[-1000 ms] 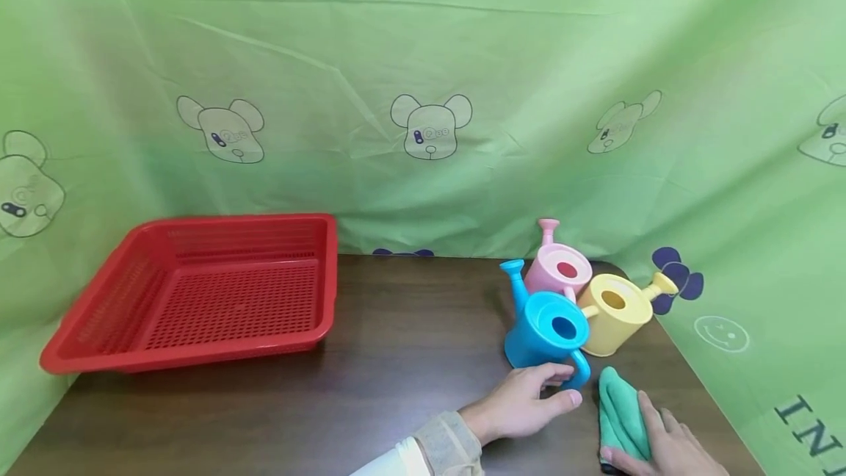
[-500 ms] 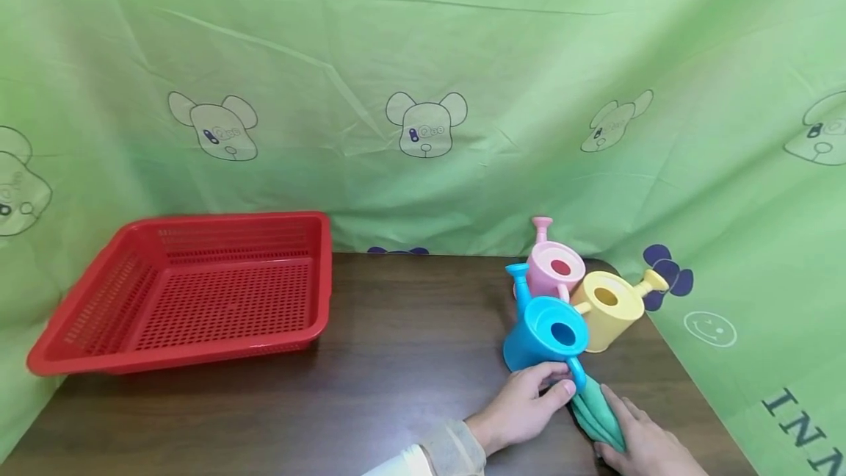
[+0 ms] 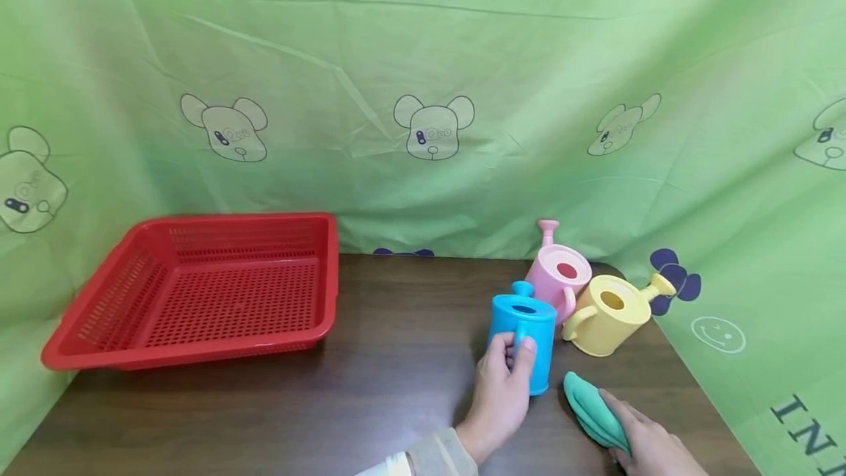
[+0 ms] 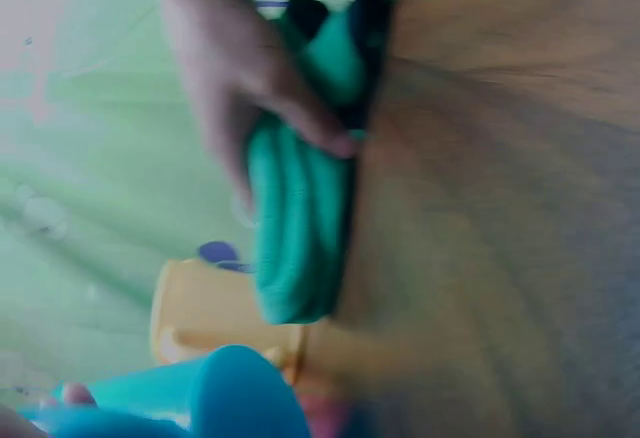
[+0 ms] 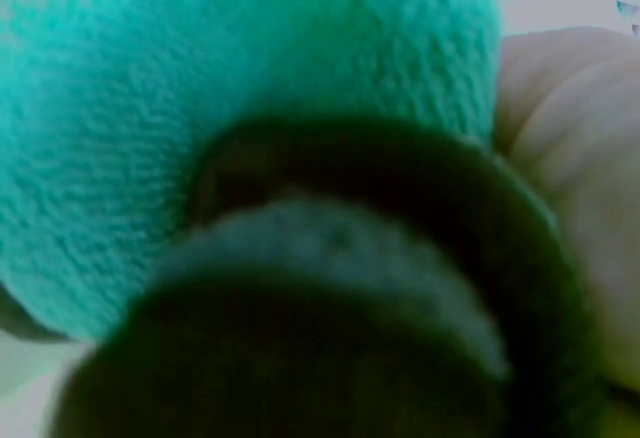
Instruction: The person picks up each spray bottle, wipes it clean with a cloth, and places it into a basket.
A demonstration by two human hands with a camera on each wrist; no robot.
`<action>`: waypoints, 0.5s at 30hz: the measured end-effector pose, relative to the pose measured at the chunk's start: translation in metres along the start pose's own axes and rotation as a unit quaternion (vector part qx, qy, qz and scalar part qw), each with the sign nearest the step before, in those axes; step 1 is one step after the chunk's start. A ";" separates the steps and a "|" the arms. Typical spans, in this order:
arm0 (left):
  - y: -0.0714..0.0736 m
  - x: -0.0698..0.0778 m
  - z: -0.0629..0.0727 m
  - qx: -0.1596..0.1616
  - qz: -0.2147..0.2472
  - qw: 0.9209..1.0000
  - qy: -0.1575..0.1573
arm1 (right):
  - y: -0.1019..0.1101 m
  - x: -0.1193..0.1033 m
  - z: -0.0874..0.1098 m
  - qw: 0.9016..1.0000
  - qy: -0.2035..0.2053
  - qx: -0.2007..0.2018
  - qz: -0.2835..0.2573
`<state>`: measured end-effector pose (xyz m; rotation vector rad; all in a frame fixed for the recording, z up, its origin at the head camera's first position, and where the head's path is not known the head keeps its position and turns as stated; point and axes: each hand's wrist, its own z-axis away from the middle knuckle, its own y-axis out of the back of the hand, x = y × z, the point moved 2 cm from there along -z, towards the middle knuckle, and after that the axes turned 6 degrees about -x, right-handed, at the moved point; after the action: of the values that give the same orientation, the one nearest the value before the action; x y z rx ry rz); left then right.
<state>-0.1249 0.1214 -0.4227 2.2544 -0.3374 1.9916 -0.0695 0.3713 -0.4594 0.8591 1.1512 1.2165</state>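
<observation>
1. Blue watering can [image 3: 539,340], seen from the head: it stands nearly upright near the right end of a dark wood-look surface [image 3: 383,373], handle towards the person. The left hand [image 3: 499,395] is closed round that handle, thumb along it. Whether the can's base touches the surface, I cannot tell. The right hand [image 3: 651,443] grips a folded green cloth [image 3: 593,411] between thumb and fingers, just right of the can. Behind stand 2 more watering cans: pink [image 3: 550,279], and yellow [image 3: 611,325] to its right. Far left is a red basket [image 3: 218,347] with perforated walls. A green curtain [image 3: 429,42] printed with bear faces hangs behind.

2. Left wrist: a sideways, blurred view. The blue can fills the lower left corner, fingertips at its edge; the yellow can is beyond it. Above, the right hand holds the cloth.

3. Right wrist: the cloth's fuzzy texture fills the upper left, beside a blurred part of the hand. A dark rounded shape [image 5: 280,358] covers the bottom.
</observation>
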 end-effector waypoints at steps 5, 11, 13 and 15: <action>0.020 0.012 -0.010 0.048 -0.002 0.996 0.071 | 0.000 0.000 0.000 1.000 0.001 0.011 0.002; 0.056 0.019 -0.023 0.101 0.070 0.989 0.082 | -0.001 0.005 0.003 0.999 0.017 0.038 0.000; 0.074 0.021 -0.029 0.121 0.104 0.984 0.083 | -0.001 0.006 0.004 0.998 0.023 0.061 0.000; 0.096 0.023 -0.035 0.145 0.134 0.977 0.085 | -0.001 0.006 0.004 0.996 0.023 0.080 0.000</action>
<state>-0.1788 0.0345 -0.4013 2.2772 -0.3705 2.5008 -0.0652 0.3779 -0.4602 0.9551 1.3004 1.1606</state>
